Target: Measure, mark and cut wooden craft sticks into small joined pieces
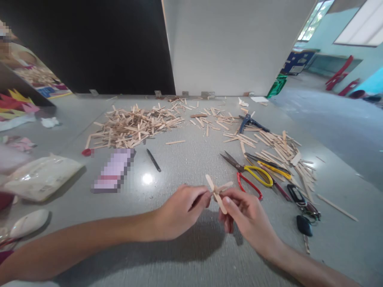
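Note:
Several wooden craft sticks are joined at the middle into a small crossed piece [220, 202], held just above the grey table. My left hand [182, 211] is closed, its thumb and fingertips pinching the piece's left side. From the right, my right hand [245, 213] grips a lower arm of it between thumb and fingers. What joins the sticks at the centre is too small to make out. Scissors [231, 161] with red and yellow handles lie just beyond my right hand.
A big heap of craft sticks [131, 127] lies at the back left, with more sticks [281, 147] at the right. Around them are blue pliers [248, 121], a black pen [153, 160], keys [304, 225], a plastic packet [44, 177] and a white mouse [30, 224]. Upright panels [233, 48] stand behind.

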A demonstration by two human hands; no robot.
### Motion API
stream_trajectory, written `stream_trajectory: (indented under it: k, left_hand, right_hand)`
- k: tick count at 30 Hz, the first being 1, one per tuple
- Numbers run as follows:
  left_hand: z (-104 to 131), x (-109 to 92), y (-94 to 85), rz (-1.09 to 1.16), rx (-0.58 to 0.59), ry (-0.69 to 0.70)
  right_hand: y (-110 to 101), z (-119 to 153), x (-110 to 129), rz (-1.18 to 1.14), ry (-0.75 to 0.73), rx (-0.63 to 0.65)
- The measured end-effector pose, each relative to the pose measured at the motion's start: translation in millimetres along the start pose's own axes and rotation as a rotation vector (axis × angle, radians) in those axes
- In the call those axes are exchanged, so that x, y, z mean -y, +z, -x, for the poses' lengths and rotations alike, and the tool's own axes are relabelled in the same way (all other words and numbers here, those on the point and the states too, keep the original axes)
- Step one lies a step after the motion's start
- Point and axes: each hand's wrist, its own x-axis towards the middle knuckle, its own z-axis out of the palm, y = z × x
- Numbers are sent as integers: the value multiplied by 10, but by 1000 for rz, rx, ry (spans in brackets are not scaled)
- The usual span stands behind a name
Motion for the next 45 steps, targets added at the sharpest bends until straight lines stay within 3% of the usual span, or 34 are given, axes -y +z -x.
stream_trajectory:
  k: [7,12,17,26,28,32,34,38,41,45]
  left_hand:
    - [-44,-47,-162,122,64,-76]
    - [-59,-45,-195,207,135,-107]
    - [-43,-55,-179,187,143,-43]
    - [15,18,-94,-5,25,156]
    - [-1,11,-99,37,26,104]
    - [-35,-33,-119,231,32,-117]
    - [-40,-46,-122,350,79,-165]
    - [-27,-37,-94,411,113,-122]
    - [-16,-1,-52,258,17,-62]
    - [-1,60,1,71,-75,75]
  right_hand:
    - [-162,-5,-10,675,-694,-396]
    - [-222,-51,-67,858,-859,-274]
    - [-203,-22,-92,839,-1026,-249]
    - [-154,-38,-100,738,-950,-168]
    - [-146,-45,-116,751,-945,-201]
    - [-111,-38,-153,745,-886,-464]
    - [-86,-39,-152,711,-782,-403]
    - [-24,-55,-132,594,-527,-87]
    - [15,-51,-154,586,-505,-88]
    - [33,-22,-223,712,-606,-175]
